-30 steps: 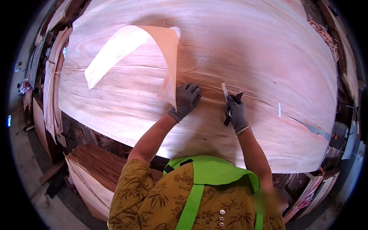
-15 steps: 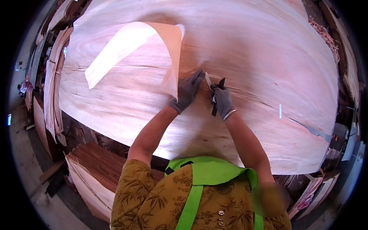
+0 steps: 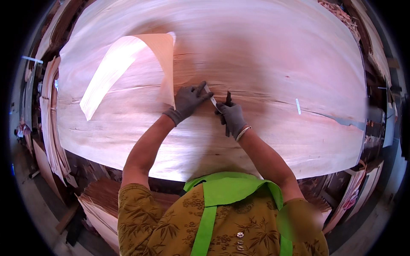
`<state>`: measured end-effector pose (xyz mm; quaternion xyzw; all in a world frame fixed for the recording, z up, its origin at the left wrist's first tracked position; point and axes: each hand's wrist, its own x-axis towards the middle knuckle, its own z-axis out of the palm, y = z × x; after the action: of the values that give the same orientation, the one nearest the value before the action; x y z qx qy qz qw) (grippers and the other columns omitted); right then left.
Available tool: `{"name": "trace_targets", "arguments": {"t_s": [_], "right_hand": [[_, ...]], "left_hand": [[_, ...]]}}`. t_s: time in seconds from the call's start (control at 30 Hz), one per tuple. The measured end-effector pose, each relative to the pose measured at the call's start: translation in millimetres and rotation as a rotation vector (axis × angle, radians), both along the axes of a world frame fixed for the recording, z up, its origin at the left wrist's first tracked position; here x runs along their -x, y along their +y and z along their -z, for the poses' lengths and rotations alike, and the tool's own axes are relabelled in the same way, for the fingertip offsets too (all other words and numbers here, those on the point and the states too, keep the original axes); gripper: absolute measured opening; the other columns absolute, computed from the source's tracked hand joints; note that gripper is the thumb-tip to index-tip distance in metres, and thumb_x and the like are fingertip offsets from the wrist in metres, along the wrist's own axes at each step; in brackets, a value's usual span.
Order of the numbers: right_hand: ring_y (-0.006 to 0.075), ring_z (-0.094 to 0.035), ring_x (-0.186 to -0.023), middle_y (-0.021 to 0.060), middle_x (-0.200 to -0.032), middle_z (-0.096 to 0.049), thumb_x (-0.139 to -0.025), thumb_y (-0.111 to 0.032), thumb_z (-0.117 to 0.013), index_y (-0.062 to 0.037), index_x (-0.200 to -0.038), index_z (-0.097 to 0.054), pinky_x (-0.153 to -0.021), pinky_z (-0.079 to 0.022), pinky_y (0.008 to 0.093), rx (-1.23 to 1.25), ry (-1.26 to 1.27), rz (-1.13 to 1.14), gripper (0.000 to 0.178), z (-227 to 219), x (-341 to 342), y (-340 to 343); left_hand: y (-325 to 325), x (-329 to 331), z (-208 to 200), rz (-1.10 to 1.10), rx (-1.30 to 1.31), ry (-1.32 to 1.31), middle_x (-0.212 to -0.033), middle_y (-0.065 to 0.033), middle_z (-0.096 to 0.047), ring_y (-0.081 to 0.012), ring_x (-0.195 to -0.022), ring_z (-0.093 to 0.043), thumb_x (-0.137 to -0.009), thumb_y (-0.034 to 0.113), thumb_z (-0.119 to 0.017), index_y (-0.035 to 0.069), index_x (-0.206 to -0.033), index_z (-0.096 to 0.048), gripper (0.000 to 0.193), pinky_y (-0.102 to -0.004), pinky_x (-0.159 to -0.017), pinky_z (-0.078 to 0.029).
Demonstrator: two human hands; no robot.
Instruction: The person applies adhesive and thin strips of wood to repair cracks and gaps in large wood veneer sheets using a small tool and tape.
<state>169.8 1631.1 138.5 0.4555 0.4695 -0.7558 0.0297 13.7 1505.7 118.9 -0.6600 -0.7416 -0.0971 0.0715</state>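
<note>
A large pale wood veneer sheet [image 3: 273, 141] lies spread in front of me. My left hand [image 3: 189, 101], in a grey glove, rests low over it, with thumb and forefinger closed around the far end of a narrow white strip [image 3: 211, 96]. The strip's near end meets my right hand [image 3: 234, 118], also gloved. A slim dark tool [image 3: 228, 99] is gripped in my right hand and sticks out above and below the fist; its kind is unclear. Beside my left wrist, a curled veneer piece [image 3: 164, 55] arches up, its lower tip partly against the glove.
A short white strip [image 3: 298, 106] lies on the sheet at right, near a long split [image 3: 337, 118]. Stacked veneer [image 3: 52, 123] stands along the left edge. Another stack [image 3: 98, 213] sits at lower left. Shavings [image 3: 339, 17] lie at the far right.
Both hands have shifted left in the picture, as has the whole view. The white strip's far end, earlier beside my left fingertips, is now between left thumb and forefinger.
</note>
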Motion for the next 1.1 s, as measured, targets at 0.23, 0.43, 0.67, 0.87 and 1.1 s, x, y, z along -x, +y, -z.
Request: {"name": "trace_targets", "arguments": {"t_s": [0.23,0.43,0.67,0.87,1.1], "right_hand": [[0.0119,-0.043,-0.046,0.0053,-0.065,-0.054,-0.083,-0.012,-0.057,-0.0024,-0.085,-0.057,-0.042,-0.035,0.026,0.232,-0.016,0.129,0.009,-1,8,-39],[0.0119,-0.049,-0.049,0.007,-0.072,-0.06,-0.088,-0.019,-0.057,-0.0043,-0.088,-0.058,-0.041,-0.037,0.0261,0.257,0.064,-0.049,0.015,-13,-34,-79],[0.0094,-0.046,-0.049,0.0033,-0.069,-0.056,-0.089,-0.014,-0.054,-0.0054,-0.099,-0.056,-0.042,-0.036,0.022,-0.194,0.146,0.287,0.014,4,-130,86],[0.009,-0.05,-0.051,0.0044,-0.067,-0.056,-0.084,-0.013,-0.059,-0.0027,-0.097,-0.055,-0.043,-0.039,0.0227,-0.412,-0.022,0.316,0.017,23,-140,169],[0.0317,-0.061,-0.069,0.0188,-0.08,-0.063,-0.082,-0.019,-0.056,0.0011,-0.093,-0.061,-0.065,-0.048,0.0396,-1.077,-0.496,0.038,0.023,50,-132,176]], "left_hand": [[2,-3,-8,0.055,0.033,0.096,-0.117,-0.0131,-0.056,-0.023,-0.07,-0.06,-0.081,0.017,-0.056,0.04,-0.121,-0.053,0.046,-0.0353,-0.058,-0.051],[3,-10,-19,-0.01,0.171,0.076,-0.131,-0.015,-0.046,-0.0219,-0.078,-0.058,-0.08,0.011,-0.051,0.034,-0.127,-0.048,0.053,-0.0359,-0.063,-0.047],[45,-101,-34,-0.065,-0.099,-0.318,-0.136,-0.0076,-0.043,-0.0267,-0.094,-0.054,-0.078,0.011,-0.048,0.013,-0.136,-0.039,0.058,-0.0393,-0.077,-0.044],[178,-161,-12,0.102,-0.217,-0.311,-0.12,-0.0115,-0.055,-0.0284,-0.088,-0.057,-0.074,0.004,-0.051,0.007,-0.131,-0.042,0.058,-0.0382,-0.072,-0.047],[216,-175,22,0.141,-0.121,-0.438,-0.094,-0.0089,-0.063,-0.0264,-0.082,-0.061,-0.077,0.009,-0.054,0.014,-0.113,-0.057,0.036,-0.038,-0.064,-0.05]]}}
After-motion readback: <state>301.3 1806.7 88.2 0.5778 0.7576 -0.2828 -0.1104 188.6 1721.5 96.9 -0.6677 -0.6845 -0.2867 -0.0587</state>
